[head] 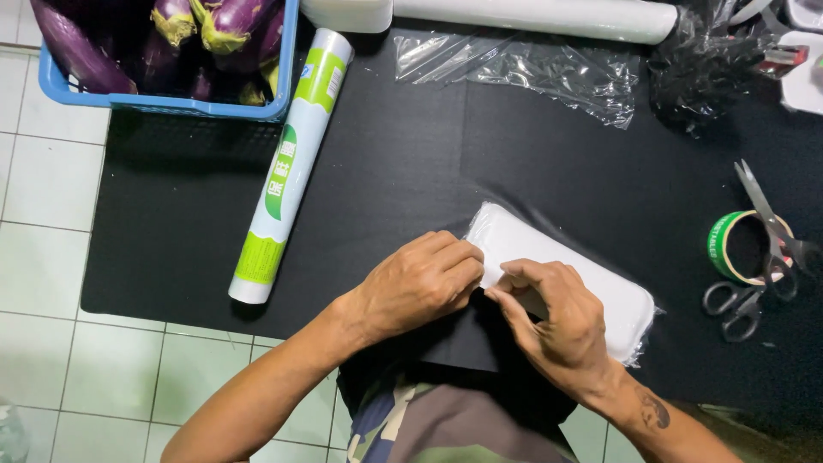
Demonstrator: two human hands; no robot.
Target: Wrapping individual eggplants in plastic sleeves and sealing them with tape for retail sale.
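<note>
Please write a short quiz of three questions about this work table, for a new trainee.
1. True or false: both hands touch the stack of white foam trays wrapped in clear film.
2. What lies on the green roll of tape? A) a knife B) grey metal scissors C) a pen
3. What fills the blue plastic basket?

Key:
1. True: the left hand and the right hand pinch at the stack's near edge.
2. B
3. Purple eggplants.
</note>
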